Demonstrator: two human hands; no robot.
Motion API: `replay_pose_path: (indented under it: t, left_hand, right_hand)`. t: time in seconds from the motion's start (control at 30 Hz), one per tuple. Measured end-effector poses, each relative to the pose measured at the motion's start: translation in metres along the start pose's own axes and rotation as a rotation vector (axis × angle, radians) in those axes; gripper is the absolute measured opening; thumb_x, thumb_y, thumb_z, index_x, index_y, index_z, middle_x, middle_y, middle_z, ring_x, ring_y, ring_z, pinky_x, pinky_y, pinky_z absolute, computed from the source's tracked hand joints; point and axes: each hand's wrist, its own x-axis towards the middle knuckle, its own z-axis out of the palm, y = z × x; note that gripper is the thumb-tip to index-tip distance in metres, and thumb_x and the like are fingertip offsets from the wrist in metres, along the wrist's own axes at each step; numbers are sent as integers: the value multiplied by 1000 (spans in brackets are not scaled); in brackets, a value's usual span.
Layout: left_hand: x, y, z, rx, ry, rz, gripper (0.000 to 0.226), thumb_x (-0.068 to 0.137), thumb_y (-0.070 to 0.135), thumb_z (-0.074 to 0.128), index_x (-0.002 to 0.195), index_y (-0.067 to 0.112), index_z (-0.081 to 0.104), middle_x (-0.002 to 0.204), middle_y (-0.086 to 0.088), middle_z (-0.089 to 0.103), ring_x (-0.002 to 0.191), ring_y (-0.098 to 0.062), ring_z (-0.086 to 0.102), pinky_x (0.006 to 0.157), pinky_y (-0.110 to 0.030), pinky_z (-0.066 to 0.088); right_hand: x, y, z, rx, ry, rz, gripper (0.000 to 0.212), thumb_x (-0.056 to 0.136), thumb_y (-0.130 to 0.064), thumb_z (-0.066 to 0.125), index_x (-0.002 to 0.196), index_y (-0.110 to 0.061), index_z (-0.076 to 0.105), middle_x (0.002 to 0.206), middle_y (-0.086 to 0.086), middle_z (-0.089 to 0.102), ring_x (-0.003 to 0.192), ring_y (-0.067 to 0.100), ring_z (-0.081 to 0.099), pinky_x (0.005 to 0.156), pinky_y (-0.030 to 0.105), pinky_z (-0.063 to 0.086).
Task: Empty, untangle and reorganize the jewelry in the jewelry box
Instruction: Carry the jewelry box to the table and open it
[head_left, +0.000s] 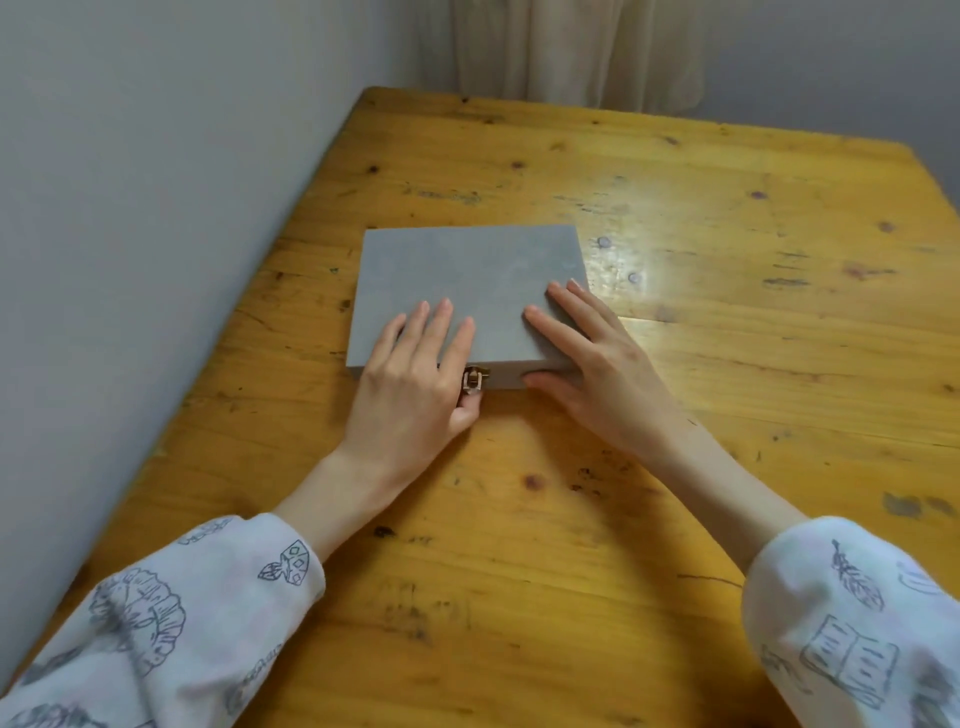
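A flat grey jewelry box (462, 270) lies closed on the wooden table (727, 322), its small brass clasp (474, 378) facing me on the front side. My left hand (415, 379) rests on the lid's near left part with straight fingers, and its thumb touches the clasp from below. My right hand (592, 358) lies on the lid's near right corner, fingers straight, thumb pressed against the box's front wall. No jewelry is visible; the inside of the box is hidden.
A grey wall (130, 208) runs close along the table's left edge. A pale curtain (571, 52) hangs behind the far edge. Bare table surface stretches to the right of the box and in front of it.
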Motion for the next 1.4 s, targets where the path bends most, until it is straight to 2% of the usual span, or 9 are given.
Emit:
replay_pose_path:
  t: [0.33, 0.47, 0.63, 0.8, 0.97, 1.1, 1.27, 1.33, 1.4]
  left_hand:
    - [-68, 18, -42, 11, -82, 125, 66, 59, 31, 83, 112, -1, 62, 115, -24, 62, 103, -36, 62, 86, -45, 51]
    - [-91, 24, -53, 35, -114, 193, 66, 60, 34, 83, 111, -2, 62, 113, -24, 63, 101, -36, 63, 82, -46, 53]
    - [-96, 24, -59, 22, -131, 214, 54, 85, 36, 60, 127, 2, 51, 131, -20, 51, 119, -34, 52, 91, -44, 48]
    - [-93, 16, -57, -34, -77, 222, 46, 89, 39, 52, 128, 15, 51, 135, -8, 51, 122, -24, 51, 84, -40, 51]
    - [-107, 13, -41, -296, 7, 71, 48, 84, 33, 62, 130, 22, 51, 139, -2, 47, 130, -20, 40, 109, -36, 28]
    - [-114, 9, -29, -308, 45, -118, 62, 79, 33, 66, 135, 17, 44, 144, -9, 38, 135, -25, 30, 112, -37, 18]
    - [-116, -3, -22, -623, -2, -393, 102, 71, 37, 74, 146, 15, 10, 155, -1, 4, 140, -11, 8, 109, -26, 11]
    - [-115, -6, -22, -772, -55, -534, 110, 67, 40, 76, 147, 20, 3, 154, -1, 12, 139, -13, 15, 109, -29, 16]
    - [-116, -5, -21, -833, -56, -564, 105, 67, 41, 76, 146, 22, 10, 147, -3, 32, 133, -18, 29, 104, -27, 24]
  right_hand:
    - [-84, -44, -5, 19, 73, 26, 46, 80, -22, 68, 124, -12, 57, 139, 15, 45, 134, 30, 35, 107, 34, 28]
    - [-112, -57, -10, -16, 62, 30, 45, 81, -23, 67, 123, -10, 57, 138, 16, 46, 133, 31, 36, 107, 42, 33]
    - [-122, -66, -12, -29, 34, 58, 46, 84, -25, 64, 127, -12, 54, 142, 14, 42, 136, 28, 32, 110, 41, 30]
    - [-123, -68, -11, -13, 61, 52, 46, 82, -22, 67, 125, -9, 55, 139, 15, 45, 134, 30, 35, 109, 43, 32]
    - [-124, -66, -9, -35, 79, 30, 46, 81, -22, 67, 124, -9, 56, 137, 16, 48, 132, 32, 38, 106, 41, 33]
    - [-124, -62, -10, -52, 80, 8, 46, 83, -25, 66, 125, -10, 55, 137, 15, 48, 132, 31, 38, 105, 40, 33]
    - [-122, -55, -12, -72, 89, 37, 59, 80, -36, 66, 131, -11, 47, 144, 10, 39, 133, 24, 37, 103, 38, 36]
    - [-122, -54, -12, 38, 99, 161, 72, 77, -41, 67, 138, -15, 37, 151, 7, 26, 135, 18, 28, 105, 33, 30]
    - [-123, -56, -11, 198, 115, 273, 82, 74, -40, 71, 141, -18, 29, 145, -3, 33, 127, 4, 33, 103, 16, 28]
